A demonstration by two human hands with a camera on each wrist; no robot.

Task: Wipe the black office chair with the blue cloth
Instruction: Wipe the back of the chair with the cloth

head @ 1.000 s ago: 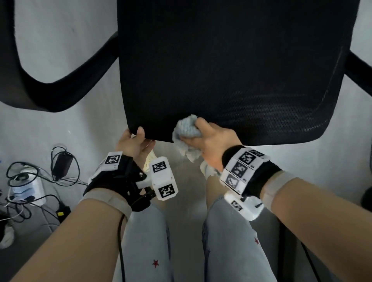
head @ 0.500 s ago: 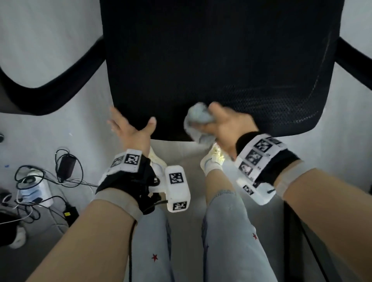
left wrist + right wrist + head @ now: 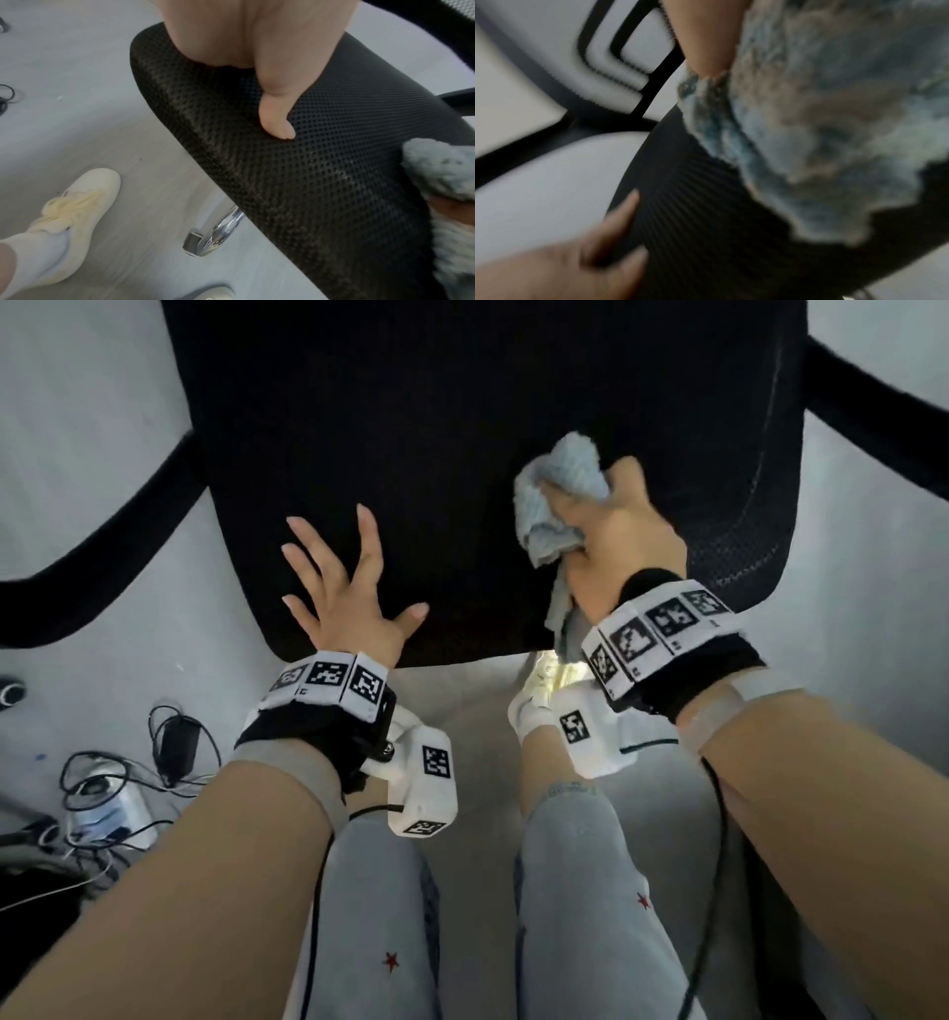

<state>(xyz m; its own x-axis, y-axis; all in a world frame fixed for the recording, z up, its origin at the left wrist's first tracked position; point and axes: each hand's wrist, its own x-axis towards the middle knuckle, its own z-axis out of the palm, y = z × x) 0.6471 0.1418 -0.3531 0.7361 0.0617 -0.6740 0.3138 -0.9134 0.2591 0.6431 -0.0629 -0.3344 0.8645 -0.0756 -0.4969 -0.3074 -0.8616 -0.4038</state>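
The black office chair's mesh seat [image 3: 462,428] fills the upper middle of the head view, with its armrests [image 3: 102,546] to either side. My left hand [image 3: 344,593] lies flat on the seat's front left part, fingers spread and straight; the thumb [image 3: 276,119] rests on the mesh [image 3: 321,162]. My right hand [image 3: 611,541] grips the bunched pale blue cloth [image 3: 557,490] and presses it on the seat's right part. The cloth [image 3: 821,121] fills the blurred right wrist view, where the left hand [image 3: 590,253] shows at the lower left. A cloth end hangs below the seat's front edge.
Cables, a power adapter [image 3: 177,747] and a power strip [image 3: 113,809] lie on the grey floor at the left. My legs in light jeans [image 3: 580,891] and pale shoes [image 3: 77,213] stand before the seat. A chrome chair base leg [image 3: 218,231] shows under the seat.
My left hand has let go of the seat's front edge and moved up flat onto the seat. My right hand has carried the cloth from the front edge further onto the seat.
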